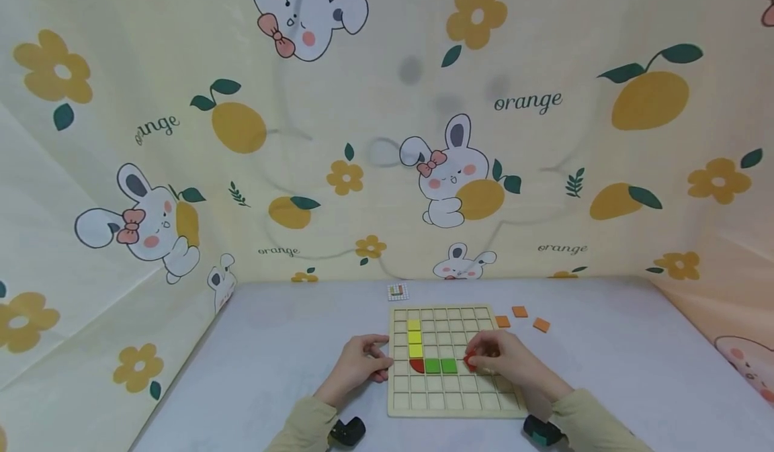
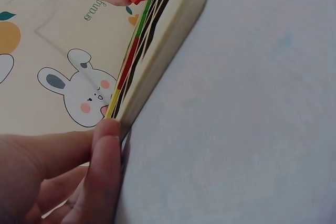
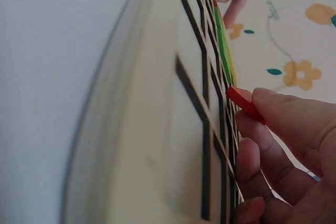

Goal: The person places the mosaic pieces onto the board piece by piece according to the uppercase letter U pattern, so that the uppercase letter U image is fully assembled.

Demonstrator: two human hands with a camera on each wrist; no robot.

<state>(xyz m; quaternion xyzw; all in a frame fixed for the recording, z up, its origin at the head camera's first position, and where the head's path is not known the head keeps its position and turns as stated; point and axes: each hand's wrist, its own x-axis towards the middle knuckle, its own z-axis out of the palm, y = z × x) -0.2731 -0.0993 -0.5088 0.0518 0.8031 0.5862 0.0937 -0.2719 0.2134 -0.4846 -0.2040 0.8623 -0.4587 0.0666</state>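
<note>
A wooden grid board (image 1: 435,403) lies flat on the table. On it, three yellow square tiles (image 1: 414,337) run in a column down to a red tile with a rounded corner (image 1: 417,366). Two green square tiles (image 1: 441,366) continue the row to the right. My left hand (image 1: 357,365) touches the board's left edge with its fingertips, the other fingers loosely bent. Over the right half of the board, my right hand (image 1: 508,356) pinches another red tile (image 3: 244,104) between thumb and finger, tilted on the grid; its full outline is partly covered.
Behind the board lies a small pattern card (image 1: 398,292). Three orange tiles (image 1: 519,311) are scattered past the board's back right corner. A printed cloth backdrop (image 1: 375,203) rises behind the white table (image 1: 272,351).
</note>
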